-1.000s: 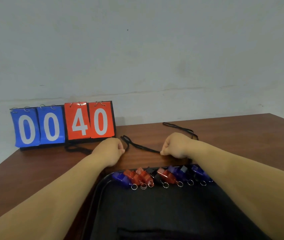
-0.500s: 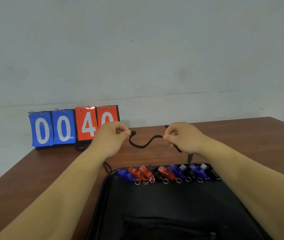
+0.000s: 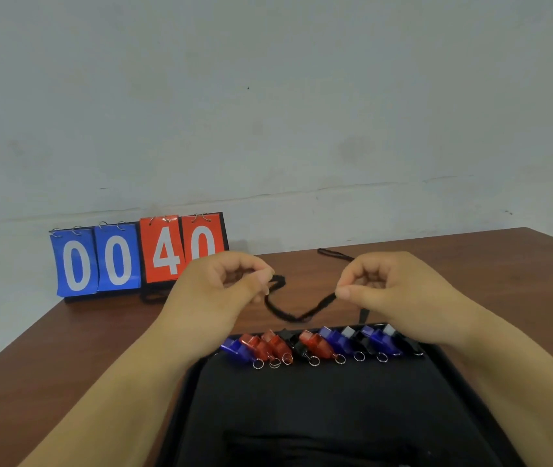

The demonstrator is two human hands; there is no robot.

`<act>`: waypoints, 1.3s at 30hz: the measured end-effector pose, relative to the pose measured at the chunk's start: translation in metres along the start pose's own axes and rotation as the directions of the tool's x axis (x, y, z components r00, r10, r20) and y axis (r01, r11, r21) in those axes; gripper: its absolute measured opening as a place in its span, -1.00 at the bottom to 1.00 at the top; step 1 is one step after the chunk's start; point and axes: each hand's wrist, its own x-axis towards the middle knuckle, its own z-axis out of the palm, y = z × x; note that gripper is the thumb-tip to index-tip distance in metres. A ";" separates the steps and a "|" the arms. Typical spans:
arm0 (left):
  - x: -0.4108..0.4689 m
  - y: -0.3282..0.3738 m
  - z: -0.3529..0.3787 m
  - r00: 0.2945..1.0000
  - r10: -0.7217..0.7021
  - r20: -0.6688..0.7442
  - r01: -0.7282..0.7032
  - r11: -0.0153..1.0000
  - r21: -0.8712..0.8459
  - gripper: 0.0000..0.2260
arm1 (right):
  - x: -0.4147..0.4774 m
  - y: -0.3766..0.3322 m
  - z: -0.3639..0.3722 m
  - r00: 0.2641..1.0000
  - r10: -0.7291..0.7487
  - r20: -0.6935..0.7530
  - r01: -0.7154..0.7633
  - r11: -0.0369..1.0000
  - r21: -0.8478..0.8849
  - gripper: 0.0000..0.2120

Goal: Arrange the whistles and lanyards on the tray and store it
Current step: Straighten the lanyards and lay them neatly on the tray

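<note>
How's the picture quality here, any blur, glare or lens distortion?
Head view: soft, even light, no glare or hard shadows on the table; the lanyard held by left hand and right hand looks slightly smeared; whistles and scoreboard digits read clearly; the black tray shows little inner detail; forearms stretch toward the lower corners, a wide-lens effect.

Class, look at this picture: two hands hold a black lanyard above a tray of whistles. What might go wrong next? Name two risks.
1. The lanyard, pinched between the left hand and right hand, sags close to the whistles. Lowered carelessly, it may sweep them out of line on the tray.
2. Another cord lies at the foot of the scoreboard. Tugging it might topple the board.
</note>
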 end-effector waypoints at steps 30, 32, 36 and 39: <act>-0.018 0.002 0.032 0.986 0.133 0.097 -0.105 0.961 -0.256 -0.88 | -0.020 -0.015 0.026 0.983 -0.055 0.174 0.010 0.969 0.248 -0.97; -0.016 -0.001 0.032 0.991 0.114 0.070 -0.095 0.968 -0.234 -0.89 | -0.020 -0.015 0.026 0.987 -0.039 0.156 -0.005 0.962 0.275 -0.96; -0.011 -0.010 0.031 0.964 -0.042 0.261 0.090 0.981 -0.173 -0.76 | -0.017 -0.011 0.022 0.995 -0.009 0.102 -0.030 0.927 0.375 -0.93; -0.012 -0.011 0.034 0.906 -0.080 0.415 0.154 0.977 -0.149 -0.70 | -0.014 -0.011 0.019 0.998 0.006 0.055 -0.035 0.846 0.532 -0.97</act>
